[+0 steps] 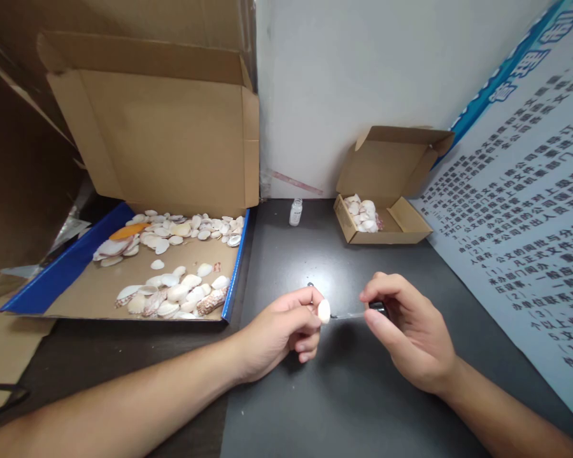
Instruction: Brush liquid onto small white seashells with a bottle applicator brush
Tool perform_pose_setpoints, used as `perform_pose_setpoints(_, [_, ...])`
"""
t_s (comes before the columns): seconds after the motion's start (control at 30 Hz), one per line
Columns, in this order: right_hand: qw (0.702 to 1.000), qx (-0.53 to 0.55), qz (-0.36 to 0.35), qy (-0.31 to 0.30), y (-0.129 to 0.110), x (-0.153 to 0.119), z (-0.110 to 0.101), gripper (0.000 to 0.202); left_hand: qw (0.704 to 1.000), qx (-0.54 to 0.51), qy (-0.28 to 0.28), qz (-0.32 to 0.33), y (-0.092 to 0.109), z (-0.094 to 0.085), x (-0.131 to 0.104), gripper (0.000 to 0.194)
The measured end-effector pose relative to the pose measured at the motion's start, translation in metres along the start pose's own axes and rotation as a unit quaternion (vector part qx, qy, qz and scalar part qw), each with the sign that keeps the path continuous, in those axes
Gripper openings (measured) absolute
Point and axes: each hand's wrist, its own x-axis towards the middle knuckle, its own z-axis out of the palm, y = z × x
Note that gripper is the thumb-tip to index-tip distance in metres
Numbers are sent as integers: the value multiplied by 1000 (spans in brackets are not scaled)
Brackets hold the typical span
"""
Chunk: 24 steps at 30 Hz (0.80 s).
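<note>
Between the thumb and fingertips of my left hand (284, 331) is a small cream-white seashell (324, 311), its pale face turned to the right. My right hand (410, 334) pinches the black cap of a brush applicator (377, 309). A thin clear stem runs left from that cap, and its dark tip is at the shell's right edge; whether it touches, I cannot tell. Farther back stands a small clear glass bottle (295, 214) with a white label and no cap visible on it. Both hands are above the dark tabletop.
At left, an open blue-edged cardboard box (83, 286) holds many shells in two groups. A smaller open carton (386, 238) with white shells stands at the back right. A printed board (520, 210) leans along the right side. A white wall (344, 76) rises behind.
</note>
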Motion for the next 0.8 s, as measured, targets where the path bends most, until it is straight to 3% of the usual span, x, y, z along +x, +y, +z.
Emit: perform_pose_setpoints(0.8, [1000,-2,-5,9,-1,0,1,17,1000,6,-10,8,-3,-1,-1,17])
